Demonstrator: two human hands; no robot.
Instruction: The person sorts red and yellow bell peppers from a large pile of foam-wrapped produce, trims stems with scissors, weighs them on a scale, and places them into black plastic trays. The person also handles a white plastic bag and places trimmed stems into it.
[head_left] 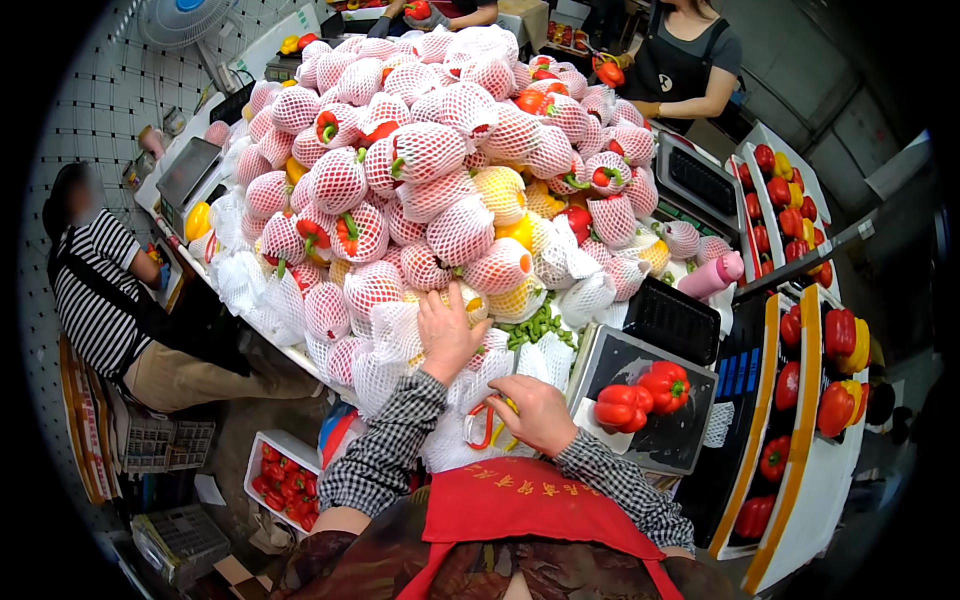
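My left hand [450,330] lies with its fingers stretched out against the front of a large pile of bell peppers in white foam nets [430,150]. Its fingertips touch a netted yellow pepper [472,298]. To its right, my right hand [538,412] hovers low, fingers loosely bent and apart, with nothing visible in its grasp. Beside its fingertips is a looped thing with red and yellow handles [488,428], perhaps scissors, partly hidden by the hand. Empty white foam nets [400,335] are bunched around my left wrist. Two bare red peppers [640,397] sit on a scale [655,440] at my right.
Small green trimmings [540,325] lie before the pile. A pink bottle [712,275] and black tray [672,318] stand right, near boxes of red and yellow peppers [790,385]. A white crate of red peppers [283,480] is low left. Other people work around the table.
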